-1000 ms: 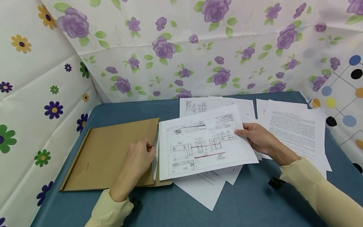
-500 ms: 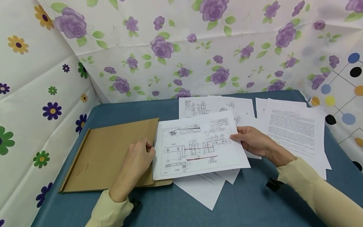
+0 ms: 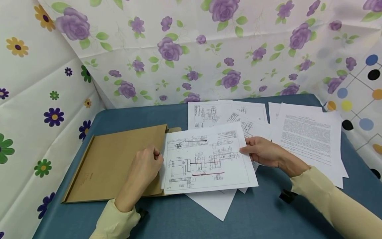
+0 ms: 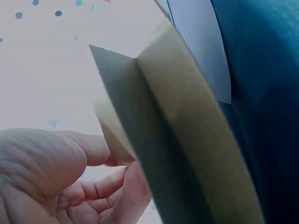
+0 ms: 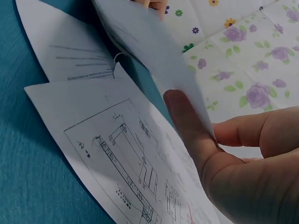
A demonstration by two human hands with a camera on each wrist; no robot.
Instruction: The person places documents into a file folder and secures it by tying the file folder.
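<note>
A brown cardboard folder lies on the left of the table, its opening to the right. My left hand pinches the upper cover near that opening; in the left wrist view, thumb and fingers meet on the cardboard's edge. My right hand holds a white sheet with a line drawing and red marks by its right edge, thumb on top. The sheet's left edge lies at the folder's mouth, partly behind my left hand. In the right wrist view the held sheet is tilted above other papers.
Several drawing sheets lie at the back of the table, partly under the held one. Printed text pages are stacked at the right. A further page pokes out below on the blue tablecloth. Floral cloth hangs behind.
My right hand has moved left and slightly down with the drawing sheet, bringing its left edge to the folder's mouth. My left hand keeps its place on the cover.
</note>
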